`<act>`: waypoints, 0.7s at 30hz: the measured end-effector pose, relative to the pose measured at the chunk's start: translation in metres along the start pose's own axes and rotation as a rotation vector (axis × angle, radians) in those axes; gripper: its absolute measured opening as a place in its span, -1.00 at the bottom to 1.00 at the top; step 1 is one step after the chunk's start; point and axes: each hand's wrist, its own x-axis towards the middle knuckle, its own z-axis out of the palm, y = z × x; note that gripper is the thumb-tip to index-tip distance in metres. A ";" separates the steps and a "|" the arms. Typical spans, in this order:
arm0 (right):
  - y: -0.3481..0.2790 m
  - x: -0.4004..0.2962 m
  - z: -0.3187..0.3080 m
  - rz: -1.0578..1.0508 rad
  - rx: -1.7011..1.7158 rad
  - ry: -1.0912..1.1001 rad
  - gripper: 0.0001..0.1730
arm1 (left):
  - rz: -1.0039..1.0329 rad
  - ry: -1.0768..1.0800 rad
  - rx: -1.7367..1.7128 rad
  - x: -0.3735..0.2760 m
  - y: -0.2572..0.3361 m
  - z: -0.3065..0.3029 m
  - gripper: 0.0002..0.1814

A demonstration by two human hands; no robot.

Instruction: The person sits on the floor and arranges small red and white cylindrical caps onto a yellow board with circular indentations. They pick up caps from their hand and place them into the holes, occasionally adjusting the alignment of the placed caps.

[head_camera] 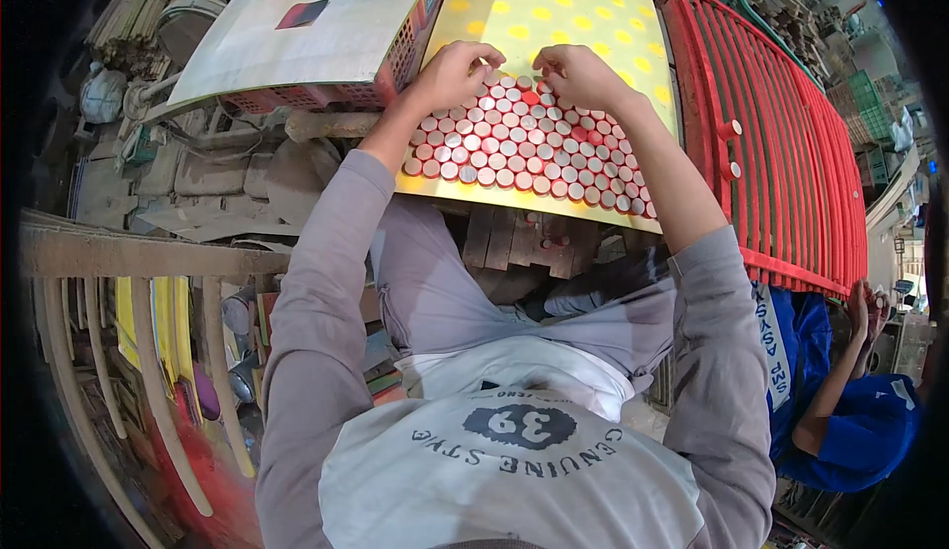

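Note:
A yellow board (415,183) lies before me, its near part covered by tightly packed rows of short round pieces (511,145) with red sides and mostly pale tops. A few have red tops, such as the red piece (529,97) near the far edge of the group. My left hand (458,76) is over the far left edge of the pieces, thumb and forefinger apart with nothing visible between them. Opposite it, my right hand (582,78) bends its fingers down by the far edge, close to one red-sided piece. Whether those fingers grip it is hidden.
Darker yellow spots (519,31) mark the board's far part. On the right stands a red slatted rack (786,156) with two loose round pieces (731,129). A pale panel (296,45) rests on crates at left. A person in blue (852,430) sits at lower right.

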 end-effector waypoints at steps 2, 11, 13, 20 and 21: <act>0.002 0.004 0.006 -0.048 0.119 0.024 -0.69 | -0.033 -0.035 -0.014 0.000 0.002 0.000 -0.72; -0.012 0.012 0.013 -0.138 0.076 0.008 -0.74 | -0.133 -0.078 -0.043 -0.003 -0.001 0.001 -0.72; -0.013 0.011 0.008 -0.103 0.071 -0.026 -0.75 | -0.137 -0.043 -0.105 -0.003 -0.001 0.001 -0.72; -0.007 0.014 0.004 -0.094 0.113 -0.030 -0.74 | -0.147 -0.028 -0.109 -0.003 -0.002 0.000 -0.73; -0.009 0.014 0.003 -0.074 0.123 -0.055 -0.74 | -0.148 -0.045 -0.102 -0.003 0.001 -0.002 -0.73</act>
